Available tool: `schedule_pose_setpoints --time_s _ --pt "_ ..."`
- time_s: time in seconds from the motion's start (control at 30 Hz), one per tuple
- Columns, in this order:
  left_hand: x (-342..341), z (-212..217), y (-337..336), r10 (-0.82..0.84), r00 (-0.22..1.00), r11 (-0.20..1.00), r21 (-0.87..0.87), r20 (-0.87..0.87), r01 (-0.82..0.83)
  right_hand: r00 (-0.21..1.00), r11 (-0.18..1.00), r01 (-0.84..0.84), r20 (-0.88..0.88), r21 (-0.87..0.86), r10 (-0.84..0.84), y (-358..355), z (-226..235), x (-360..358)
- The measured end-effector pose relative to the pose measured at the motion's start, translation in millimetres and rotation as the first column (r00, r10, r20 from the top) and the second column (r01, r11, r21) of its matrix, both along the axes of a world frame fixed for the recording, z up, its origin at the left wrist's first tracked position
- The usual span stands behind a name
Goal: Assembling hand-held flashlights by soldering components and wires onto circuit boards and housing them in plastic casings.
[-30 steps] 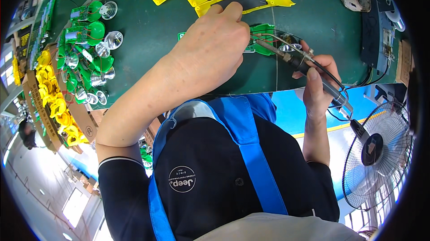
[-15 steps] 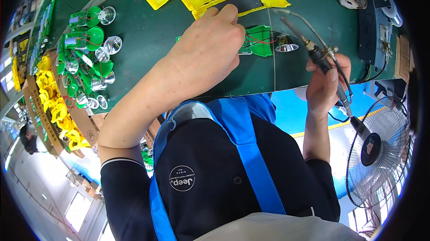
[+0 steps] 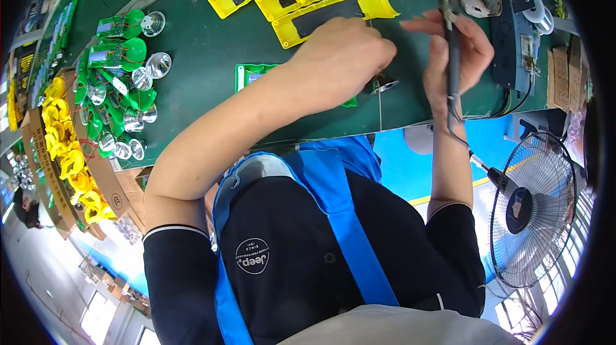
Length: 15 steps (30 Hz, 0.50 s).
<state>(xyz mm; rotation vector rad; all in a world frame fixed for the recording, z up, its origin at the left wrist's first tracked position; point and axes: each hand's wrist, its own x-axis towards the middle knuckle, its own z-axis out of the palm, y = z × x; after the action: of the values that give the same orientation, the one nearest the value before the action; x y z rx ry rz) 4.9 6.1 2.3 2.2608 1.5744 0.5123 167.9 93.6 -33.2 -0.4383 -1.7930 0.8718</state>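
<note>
My left hand [image 3: 346, 56] is closed above a green lamp assembly [image 3: 249, 74] on the bench; its fingertips, and whatever they may hold, are hidden. One end of the assembly shows left of my wrist. Close to the fingers, a small silver reflector [image 3: 384, 84] lies at the other end. My right hand [image 3: 467, 56] holds a soldering iron [image 3: 452, 66] with a dark handle, its front end pointing away from me. Some right-hand fingers stretch out to the left. Beyond my left hand lie yellow plastic housing shells [image 3: 378, 0] with dark inner panels.
Several green lamp assemblies with reflectors [image 3: 158, 65] are grouped at the left, beside a carton of yellow rings [image 3: 72, 162]. A dark box-shaped unit [image 3: 513, 50] and a solder reel [image 3: 541, 15] stand at right. Below the bench edge is a fan [image 3: 520, 210].
My left hand has moved right, toward the reflector. The soldering iron has swung from slanting leftward to pointing nearly straight away from me, and its front end is farther off.
</note>
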Motion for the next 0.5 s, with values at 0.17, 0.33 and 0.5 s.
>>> schedule_pose_setpoints --time_s 0.17,0.33,0.5 --pt "-39.4 4.9 -27.8 0.38 0.593 0.924 -0.327 0.71 -0.2 0.955 0.964 -0.099 0.295 0.248 0.022 23.8 -9.7 -30.1" --pt "-62.1 -7.9 -47.1 0.535 0.396 0.844 -0.449 0.747 -0.293 0.942 0.954 -0.118 0.335 0.275 0.019 -2.0 -3.6 -20.1" --pt "-70.0 -2.3 -46.9 0.569 0.65 0.78 -0.58 0.504 -0.233 0.914 0.971 -0.215 0.372 0.101 0.163 -22.5 -0.9 13.3"
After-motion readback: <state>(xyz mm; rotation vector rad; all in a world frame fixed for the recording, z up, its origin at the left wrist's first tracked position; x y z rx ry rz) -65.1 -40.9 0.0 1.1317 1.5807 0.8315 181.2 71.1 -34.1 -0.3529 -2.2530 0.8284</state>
